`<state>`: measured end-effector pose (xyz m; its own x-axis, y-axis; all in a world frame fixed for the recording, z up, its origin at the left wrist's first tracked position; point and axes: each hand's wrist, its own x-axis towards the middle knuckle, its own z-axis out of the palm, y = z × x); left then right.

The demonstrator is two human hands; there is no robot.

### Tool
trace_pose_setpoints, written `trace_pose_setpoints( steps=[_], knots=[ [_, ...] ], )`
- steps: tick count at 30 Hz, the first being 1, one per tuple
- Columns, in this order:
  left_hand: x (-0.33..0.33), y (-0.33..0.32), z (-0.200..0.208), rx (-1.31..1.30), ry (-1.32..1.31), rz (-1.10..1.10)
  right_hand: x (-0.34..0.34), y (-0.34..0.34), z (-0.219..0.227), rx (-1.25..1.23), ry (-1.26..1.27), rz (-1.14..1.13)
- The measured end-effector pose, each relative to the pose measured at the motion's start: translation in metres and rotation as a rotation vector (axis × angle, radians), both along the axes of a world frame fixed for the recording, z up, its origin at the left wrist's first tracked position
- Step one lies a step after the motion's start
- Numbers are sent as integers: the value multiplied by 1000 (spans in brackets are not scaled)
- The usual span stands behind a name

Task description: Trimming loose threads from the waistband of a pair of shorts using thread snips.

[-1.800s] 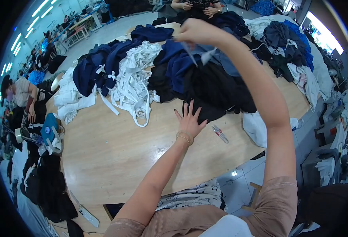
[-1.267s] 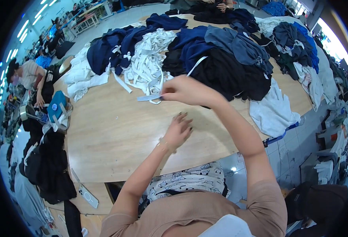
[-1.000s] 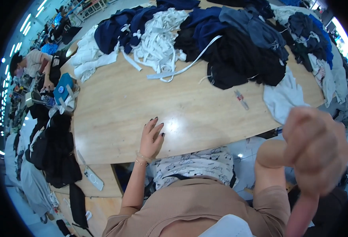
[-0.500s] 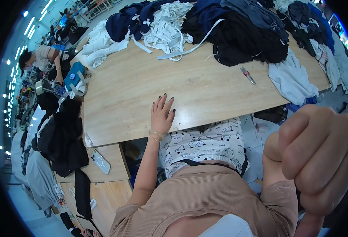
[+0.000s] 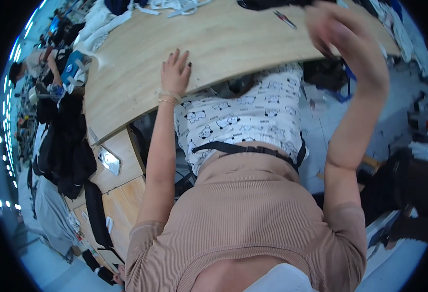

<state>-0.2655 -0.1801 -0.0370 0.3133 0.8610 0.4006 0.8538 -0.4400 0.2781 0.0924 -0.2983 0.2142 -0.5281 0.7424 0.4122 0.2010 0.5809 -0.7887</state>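
The left hand (image 5: 174, 74) is palm down near the close edge of the bench (image 5: 131, 73), fingers long and loosely parted, nothing in its grip, thin bracelets (image 5: 169, 97) round the wrist. Over to the right hand (image 5: 338, 36): raised at the upper right, fingers curled inward, and blurred, so whether it has hold of anything, I can't tell!

Just to its left, the red-and-metal snips (image 5: 285, 20) lie on the bare wood, slanting, apart from both hands. Beyond them, black cloth (image 5: 267, 4) pokes in at the top edge; farther left, pale bands (image 5: 187, 9) trail across the wood, with navy cloth (image 5: 118, 6) and white cloth (image 5: 97, 24) beside them.

Out wide left now: a teal object (image 5: 72, 67) by the bench's side, a dark heap of fabric (image 5: 68, 146) below, and a phone (image 5: 109, 160) on a lower wooden surface (image 5: 126, 194). Farther off, a co-worker (image 5: 31, 68) leans forward.
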Motion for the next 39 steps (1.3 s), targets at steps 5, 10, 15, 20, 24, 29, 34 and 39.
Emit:
trace_pose_setpoints(
  steps=[5,10,15,20,24,29,34,39],
  knots=[
    [-10,18,-6,-25,6,-35,4,23,-44,-356,130,-48],
    [-12,27,-12,-18,34,-52,26,8,-73,-417,300,-165],
    [-20,30,-12,-10,107,-59,41,-5,-91,-441,431,-260],
    [-18,32,-10,-22,124,-82,57,-10,-110,-402,507,-234],
    [-19,35,-8,-28,144,-86,65,-20,-114,-462,550,-286],
    [-23,36,-11,-28,137,-77,74,-23,-123,-401,579,-256],
    [-21,42,-10,-38,142,-122,81,-15,-129,-351,547,-226],
    [-20,41,-6,-83,138,-112,80,-16,-124,-323,577,-201]
  ],
)
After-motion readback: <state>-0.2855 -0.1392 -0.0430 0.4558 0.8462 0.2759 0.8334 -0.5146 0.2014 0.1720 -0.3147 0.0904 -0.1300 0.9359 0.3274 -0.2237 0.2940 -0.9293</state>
